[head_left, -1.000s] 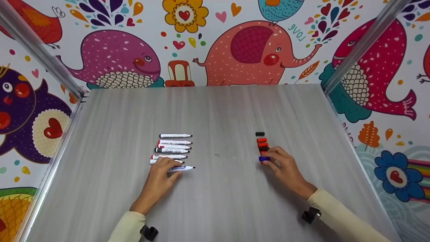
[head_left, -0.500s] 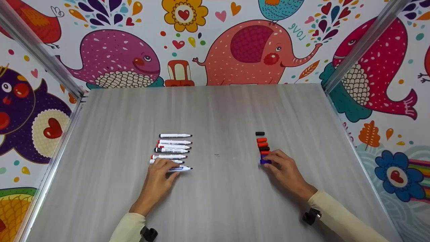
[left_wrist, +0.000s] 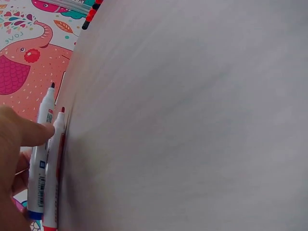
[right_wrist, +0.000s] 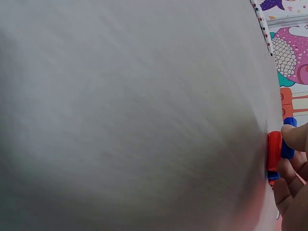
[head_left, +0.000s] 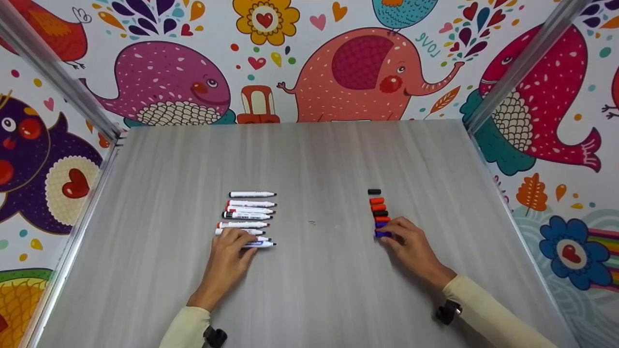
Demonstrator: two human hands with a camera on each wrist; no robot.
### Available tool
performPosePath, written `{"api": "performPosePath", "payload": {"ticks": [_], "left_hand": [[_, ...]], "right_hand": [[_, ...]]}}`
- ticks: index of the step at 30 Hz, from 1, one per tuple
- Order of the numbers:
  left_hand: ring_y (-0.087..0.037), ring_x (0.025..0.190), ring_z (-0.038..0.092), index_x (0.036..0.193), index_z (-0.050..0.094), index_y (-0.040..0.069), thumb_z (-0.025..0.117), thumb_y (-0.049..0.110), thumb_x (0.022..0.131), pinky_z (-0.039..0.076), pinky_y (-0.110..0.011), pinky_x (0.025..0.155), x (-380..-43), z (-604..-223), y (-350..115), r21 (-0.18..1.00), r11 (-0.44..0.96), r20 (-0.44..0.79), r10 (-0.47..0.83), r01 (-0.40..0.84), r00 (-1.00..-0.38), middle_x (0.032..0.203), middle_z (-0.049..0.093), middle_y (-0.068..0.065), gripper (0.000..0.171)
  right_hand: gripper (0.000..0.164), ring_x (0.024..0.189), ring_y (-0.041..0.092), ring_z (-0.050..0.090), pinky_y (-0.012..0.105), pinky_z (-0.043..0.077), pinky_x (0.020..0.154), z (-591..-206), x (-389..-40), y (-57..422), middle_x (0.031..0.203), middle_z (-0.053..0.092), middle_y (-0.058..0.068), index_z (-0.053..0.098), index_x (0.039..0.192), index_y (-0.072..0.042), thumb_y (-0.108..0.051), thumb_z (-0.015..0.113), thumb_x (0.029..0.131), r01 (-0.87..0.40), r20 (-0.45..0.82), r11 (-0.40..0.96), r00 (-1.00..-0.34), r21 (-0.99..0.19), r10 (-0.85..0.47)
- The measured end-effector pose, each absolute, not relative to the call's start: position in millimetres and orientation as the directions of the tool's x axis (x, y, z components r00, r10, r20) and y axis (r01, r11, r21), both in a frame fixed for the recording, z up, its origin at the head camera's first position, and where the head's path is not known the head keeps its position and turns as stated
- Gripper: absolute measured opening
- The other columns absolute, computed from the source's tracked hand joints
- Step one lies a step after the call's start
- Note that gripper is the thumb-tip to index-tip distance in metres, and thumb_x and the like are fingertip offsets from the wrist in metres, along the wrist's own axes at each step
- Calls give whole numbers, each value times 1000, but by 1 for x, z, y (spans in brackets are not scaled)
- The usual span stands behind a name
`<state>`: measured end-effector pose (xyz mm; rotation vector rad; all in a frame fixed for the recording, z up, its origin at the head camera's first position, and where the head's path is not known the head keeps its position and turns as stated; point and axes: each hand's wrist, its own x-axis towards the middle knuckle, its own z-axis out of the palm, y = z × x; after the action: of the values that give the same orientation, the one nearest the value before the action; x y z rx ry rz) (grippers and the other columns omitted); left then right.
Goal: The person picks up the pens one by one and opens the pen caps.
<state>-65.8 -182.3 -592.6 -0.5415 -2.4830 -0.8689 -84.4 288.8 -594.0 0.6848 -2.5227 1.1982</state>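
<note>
In the head view, my left hand [head_left: 226,258] pinches a white whiteboard marker [left_wrist: 39,163] with a blue end, its bare dark tip pointing right. Right beside it, a second white marker [left_wrist: 53,178] with a red end lies on the table in the left wrist view. Across the table, my right hand [head_left: 408,241] pinches a blue marker cap [right_wrist: 288,144] between thumb and fingers. A red cap [right_wrist: 274,150] stands out close beside it in the right wrist view, with another blue cap [right_wrist: 273,175] behind, partly hidden.
Several uncapped white markers [head_left: 249,216] lie in a column beyond my left hand. Beyond my right hand runs a column of black, red and blue caps [head_left: 377,201]. The grey table [head_left: 319,169] has a small dark mark in its middle. Illustrated walls and metal edges enclose it.
My left hand has brought its marker slightly nearer to me, and another marker now shows just behind it. The blue cap in my right hand has also come nearer, revealing another blue cap behind.
</note>
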Motion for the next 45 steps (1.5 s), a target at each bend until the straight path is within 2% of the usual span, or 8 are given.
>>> {"api": "performPosePath", "payload": {"ticks": [17, 33, 45], "left_hand": [[-31, 110, 58, 102, 83, 4, 96, -6, 77, 43, -57, 94, -66, -602, -184, 492, 725, 517, 202, 482, -832, 108, 70, -9, 30], [-34, 113, 54, 103, 84, 6, 96, -1, 80, 36, -62, 100, -64, -603, -182, 483, 725, 517, 216, 490, -828, 111, 67, -12, 27], [-34, 119, 53, 109, 83, 7, 95, -2, 80, 37, -62, 102, -64, -599, -179, 478, 737, 501, 219, 478, -837, 114, 67, -11, 33]], "right_hand": [[32, 85, 23, 63, 22, 50, 72, -596, -81, 289, 109, 67, 4, 83, 111, -4, 14, 87, 84, -441, 352, 553, -897, -707, -267], [34, 88, 23, 65, 30, 54, 71, -597, -78, 290, 110, 66, 4, 83, 111, -3, 15, 89, 82, -453, 362, 579, -891, -678, -274], [33, 89, 26, 64, 27, 51, 74, -595, -80, 290, 108, 67, 6, 84, 111, -4, 11, 91, 82, -499, 409, 567, -866, -656, -288]]}}
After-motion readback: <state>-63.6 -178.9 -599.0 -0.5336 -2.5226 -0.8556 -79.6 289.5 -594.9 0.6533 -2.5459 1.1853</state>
